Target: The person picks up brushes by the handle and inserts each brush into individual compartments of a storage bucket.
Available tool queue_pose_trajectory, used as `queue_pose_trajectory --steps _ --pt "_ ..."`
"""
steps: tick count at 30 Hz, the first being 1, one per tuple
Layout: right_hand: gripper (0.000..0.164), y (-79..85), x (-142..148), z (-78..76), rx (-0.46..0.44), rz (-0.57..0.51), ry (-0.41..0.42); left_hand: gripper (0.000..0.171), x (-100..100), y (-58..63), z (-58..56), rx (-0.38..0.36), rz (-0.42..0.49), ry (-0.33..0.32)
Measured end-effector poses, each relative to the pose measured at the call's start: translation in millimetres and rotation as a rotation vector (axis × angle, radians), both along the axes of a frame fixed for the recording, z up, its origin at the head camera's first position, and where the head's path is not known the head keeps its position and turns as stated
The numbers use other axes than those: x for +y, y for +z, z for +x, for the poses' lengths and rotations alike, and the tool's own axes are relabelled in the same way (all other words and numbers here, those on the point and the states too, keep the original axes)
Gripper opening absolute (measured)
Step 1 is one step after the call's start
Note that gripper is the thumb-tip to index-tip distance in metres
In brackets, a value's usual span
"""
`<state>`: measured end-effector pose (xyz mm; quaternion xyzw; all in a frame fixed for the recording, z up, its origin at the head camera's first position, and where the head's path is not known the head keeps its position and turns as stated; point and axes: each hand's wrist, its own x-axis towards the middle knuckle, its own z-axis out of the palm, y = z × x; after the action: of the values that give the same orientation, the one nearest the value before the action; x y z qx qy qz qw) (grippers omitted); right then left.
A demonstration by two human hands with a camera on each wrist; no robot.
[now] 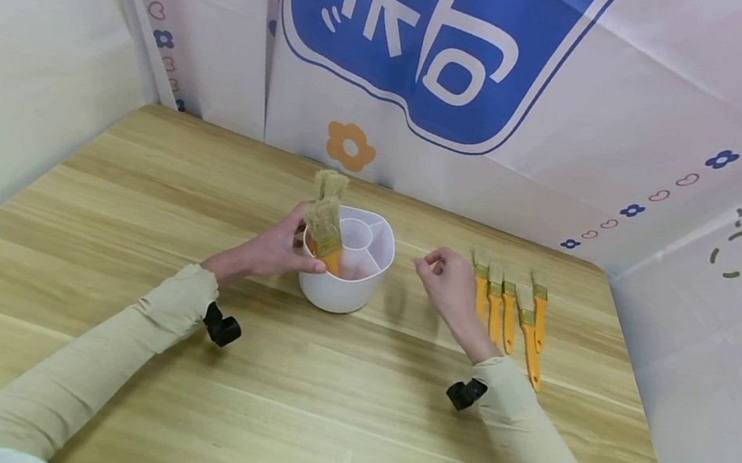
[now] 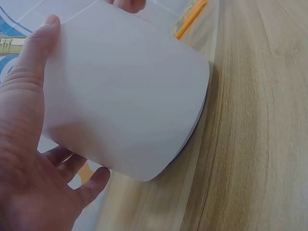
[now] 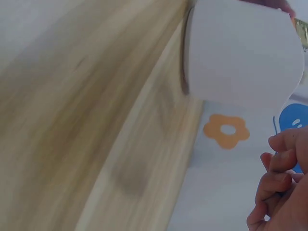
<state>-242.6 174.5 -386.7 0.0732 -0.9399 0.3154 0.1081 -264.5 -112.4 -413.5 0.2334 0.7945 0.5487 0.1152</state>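
A white divided holder [image 1: 343, 291] stands on the wooden table, with a round cup and several compartments inside. Two paintbrushes [image 1: 325, 229] lean in its left compartment, bristles up. My left hand [image 1: 277, 244] grips the holder at its left side; in the left wrist view the thumb [image 2: 36, 57] lies at the rim and the fingers reach along the wall. To the right of the holder, my right hand [image 1: 449, 282] is raised with loosely curled fingers and nothing in them. Several more paintbrushes [image 1: 509, 314] with orange handles lie beyond it on the right, bristles pointing away.
The wooden table [image 1: 290, 402] ends at the back against a printed cloth [image 1: 513, 180] with a blue sign and an orange flower. White side panels [image 1: 717, 351] border the table left and right. A small black camera sits on each wrist.
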Motion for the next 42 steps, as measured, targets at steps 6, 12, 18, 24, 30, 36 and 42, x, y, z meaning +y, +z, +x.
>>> queue_pose_trajectory --steps 6,12,18,24,30,36,42 --pt "0.022 -7.9 18 1.6 -0.057 0.026 -0.044 0.096 1 -0.4 0.0 0.004 0.001 0.001" --pt "0.023 -12.5 29 1.3 -0.044 0.047 -0.055 0.095 1 -0.3 -0.3 0.012 -0.003 0.006" --pt "0.024 -14.5 39 2.0 -0.054 0.060 -0.068 0.095 1 0.2 -0.6 0.021 0.004 0.002" --pt "0.023 -16.4 49 3.2 -0.060 0.059 -0.093 0.094 1 -0.5 0.0 0.022 0.005 0.002" --pt "0.026 -18.9 60 3.1 -0.116 0.054 -0.137 0.095 1 -1.1 0.3 0.022 0.006 0.007" --pt "0.025 -19.5 72 2.7 -0.120 0.048 -0.158 0.095 1 -1.9 -0.4 0.016 0.010 0.017" --pt "0.027 -21.2 80 0.2 -0.138 0.076 -0.199 0.095 1 -1.6 0.2 0.010 -0.007 0.018"
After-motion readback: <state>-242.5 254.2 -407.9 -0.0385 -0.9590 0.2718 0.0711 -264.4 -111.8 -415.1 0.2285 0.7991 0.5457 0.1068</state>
